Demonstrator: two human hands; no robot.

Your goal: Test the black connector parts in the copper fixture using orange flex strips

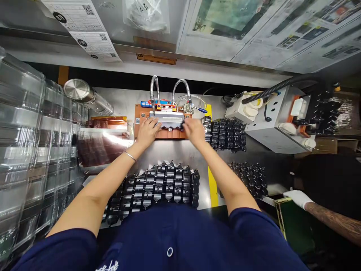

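Note:
A long black plastic part with a pale strip [170,120] along its top lies on a brown fixture [138,128] at the back of the bench. My left hand [147,132] rests over the part's left end, fingers stretched out and touching it. At the right end is my right hand [195,131], its fingers curled together against the part's edge; what they pinch, if anything, is hidden. Two bendable metal hoses [182,82] arch down behind the part. A blue-handled lever [201,110] sits just beyond my right fingers.
Rows of black plastic parts [169,180] lie in front of me, with more black parts [228,133] at right. Clear plastic trays [22,150] are stacked at left, near brown film sheets [101,146] and a steel flask [90,98]. A co-worker's gloved hand [299,197] holds a green box.

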